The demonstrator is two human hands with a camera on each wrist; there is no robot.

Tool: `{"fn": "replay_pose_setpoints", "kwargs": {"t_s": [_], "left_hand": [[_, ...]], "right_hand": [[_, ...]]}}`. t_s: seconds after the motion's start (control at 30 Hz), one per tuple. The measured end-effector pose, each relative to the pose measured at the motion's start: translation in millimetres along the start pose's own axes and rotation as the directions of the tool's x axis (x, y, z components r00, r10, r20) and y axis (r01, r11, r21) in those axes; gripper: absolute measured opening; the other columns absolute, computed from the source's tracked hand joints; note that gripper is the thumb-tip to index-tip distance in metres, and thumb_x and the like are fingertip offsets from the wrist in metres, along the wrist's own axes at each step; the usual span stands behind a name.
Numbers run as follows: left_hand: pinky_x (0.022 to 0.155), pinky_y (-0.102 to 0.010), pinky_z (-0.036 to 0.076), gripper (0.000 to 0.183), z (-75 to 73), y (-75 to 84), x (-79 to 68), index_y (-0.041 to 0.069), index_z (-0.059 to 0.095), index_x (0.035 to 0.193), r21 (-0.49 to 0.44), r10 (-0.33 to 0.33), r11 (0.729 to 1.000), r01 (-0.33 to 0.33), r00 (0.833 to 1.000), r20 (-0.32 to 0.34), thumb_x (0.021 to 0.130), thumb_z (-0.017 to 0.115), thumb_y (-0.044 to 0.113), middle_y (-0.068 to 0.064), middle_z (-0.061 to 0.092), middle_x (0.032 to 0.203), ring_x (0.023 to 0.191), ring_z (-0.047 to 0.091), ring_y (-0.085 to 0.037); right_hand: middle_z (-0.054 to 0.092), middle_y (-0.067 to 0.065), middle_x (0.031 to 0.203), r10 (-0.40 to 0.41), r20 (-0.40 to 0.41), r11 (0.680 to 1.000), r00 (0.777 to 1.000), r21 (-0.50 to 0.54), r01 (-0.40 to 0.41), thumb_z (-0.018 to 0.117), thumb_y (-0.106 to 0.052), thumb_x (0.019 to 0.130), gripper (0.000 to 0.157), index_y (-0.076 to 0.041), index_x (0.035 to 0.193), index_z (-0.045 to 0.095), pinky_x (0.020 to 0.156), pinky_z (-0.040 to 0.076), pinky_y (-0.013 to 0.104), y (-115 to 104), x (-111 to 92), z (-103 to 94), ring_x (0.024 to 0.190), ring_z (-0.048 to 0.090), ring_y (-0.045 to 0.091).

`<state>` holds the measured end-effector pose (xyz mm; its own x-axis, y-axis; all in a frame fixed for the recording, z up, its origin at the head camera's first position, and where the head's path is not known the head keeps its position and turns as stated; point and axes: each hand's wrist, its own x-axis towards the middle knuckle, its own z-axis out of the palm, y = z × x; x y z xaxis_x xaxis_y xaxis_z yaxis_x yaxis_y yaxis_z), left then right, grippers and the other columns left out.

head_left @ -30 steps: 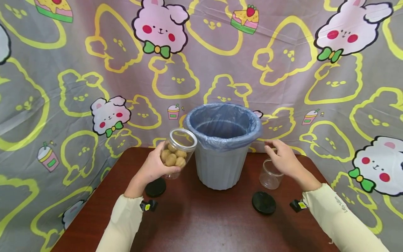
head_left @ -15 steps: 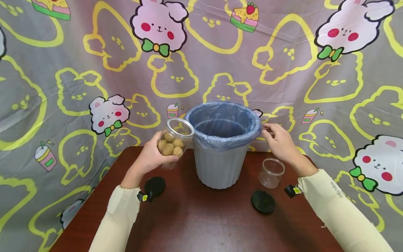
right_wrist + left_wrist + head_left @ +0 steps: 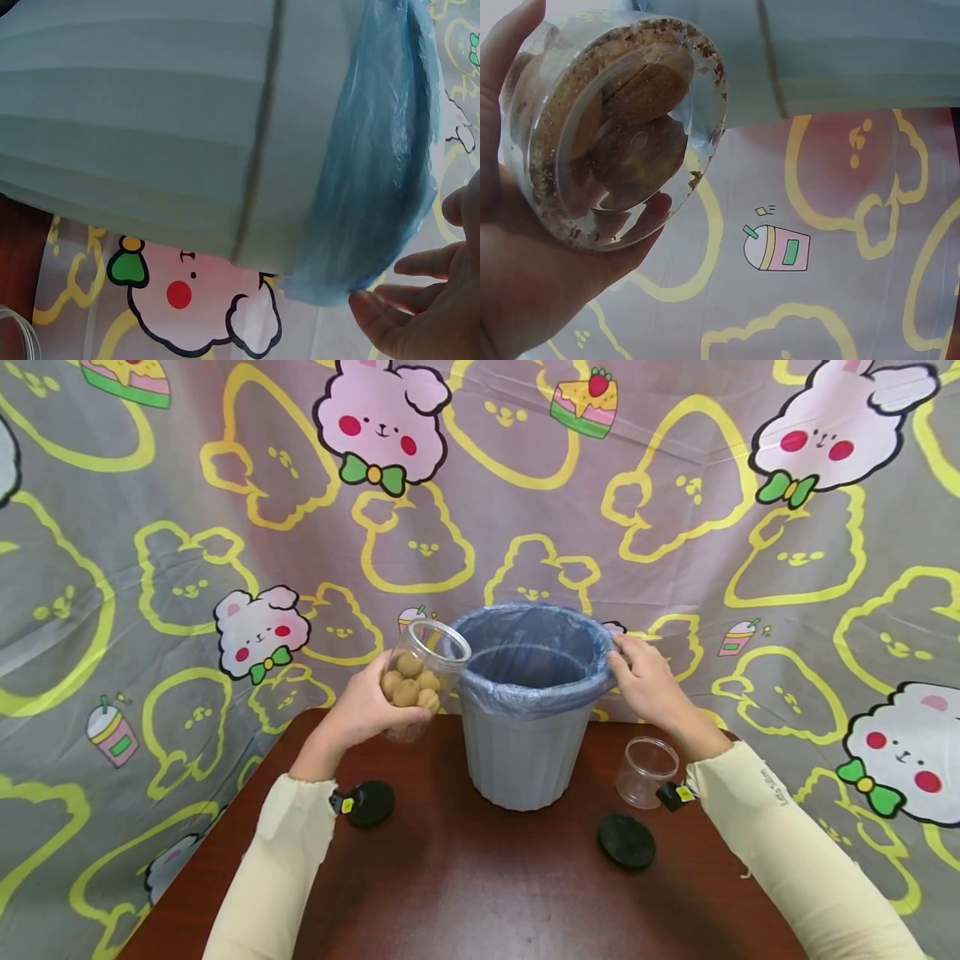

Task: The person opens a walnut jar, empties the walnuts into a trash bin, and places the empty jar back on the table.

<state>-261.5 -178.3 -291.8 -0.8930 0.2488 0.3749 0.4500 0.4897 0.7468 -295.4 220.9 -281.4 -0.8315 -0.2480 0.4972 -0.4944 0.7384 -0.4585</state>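
My left hand (image 3: pixel 363 702) grips a clear plastic jar (image 3: pixel 444 665), tilted toward the bin, with its uncovered mouth close beside the bin's left rim. Several walnuts (image 3: pixel 406 692) sit inside it; the left wrist view shows brown crumbs round the jar's base (image 3: pixel 630 142). A grey trash bin (image 3: pixel 525 764) stands upright in the middle, lined with a blue plastic bag (image 3: pixel 517 700) folded over its rim. At the bin's right side, my right hand (image 3: pixel 647 681) has its fingertips right at the bagged rim. In the right wrist view, its fingers (image 3: pixel 431 261) are fairly straight beside the bag.
An uncovered clear jar (image 3: pixel 647 772) stands on the brown table (image 3: pixel 480 893) right of the bin. One black lid (image 3: pixel 627 842) lies in front of that jar, another black lid (image 3: pixel 372 803) below my left hand. A patterned cloth (image 3: pixel 525 510) hangs behind the table.
My left hand has raised the jar of walnuts beside the bin's rim. My right hand has moved left from above the uncovered jar to the bin's right rim.
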Motion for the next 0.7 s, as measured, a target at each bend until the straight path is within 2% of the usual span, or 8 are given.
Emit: {"fn": "replay_pose_setpoints", "kwargs": {"t_s": [0.1,0.27,0.5,0.7], "left_hand": [[0.08,-0.041,0.046,0.086,-1.7,3.1,3.4,0.011,0.04,0.134,-0.006,0.009,1.0,-0.009,1.0,0.001,0.064,0.088,0.029,-0.009,0.054,0.114,0.097,0.053,-0.026],[0.081,-0.04,0.046,0.086,-3.8,7.0,9.8,0.009,0.041,0.134,0.011,0.025,1.0,-0.025,1.0,0.004,0.064,0.088,0.028,-0.011,0.055,0.113,0.096,0.054,-0.026],[0.08,-0.04,0.047,0.089,-8.2,11.6,13.8,0.01,0.038,0.135,0.051,-0.017,0.999,0.015,0.999,0.04,0.064,0.087,0.033,-0.012,0.054,0.111,0.095,0.055,-0.028],[0.076,-0.038,0.048,0.087,-14.5,12.3,19.9,0.011,0.04,0.133,0.119,-0.012,0.993,0.006,0.998,0.056,0.064,0.087,0.035,-0.011,0.058,0.106,0.09,0.057,-0.026]], "right_hand": [[0.033,0.032,0.142,0.0,0.015,1.0,1.0,-0.021,0.001,0.033,-0.02,0.102,0.049,0.015,0.136,0.037,0.107,0.017,0.054,-1,3,3.0,0.133,0.025,0.047],[0.031,0.034,0.142,0.007,0.014,0.999,1.0,-0.05,-0.007,0.032,-0.018,0.102,0.048,0.016,0.135,0.036,0.107,0.017,0.054,1,5,7.6,0.132,0.025,0.049],[0.029,0.034,0.143,0.033,0.037,0.998,0.999,-0.052,-0.031,0.033,-0.017,0.102,0.048,0.017,0.136,0.035,0.108,0.015,0.054,4,6,11.9,0.134,0.022,0.048],[0.026,0.034,0.144,0.047,0.046,0.999,0.998,-0.031,-0.045,0.031,-0.017,0.101,0.049,0.017,0.136,0.034,0.11,0.012,0.053,2,5,14.9,0.135,0.02,0.046]]}}
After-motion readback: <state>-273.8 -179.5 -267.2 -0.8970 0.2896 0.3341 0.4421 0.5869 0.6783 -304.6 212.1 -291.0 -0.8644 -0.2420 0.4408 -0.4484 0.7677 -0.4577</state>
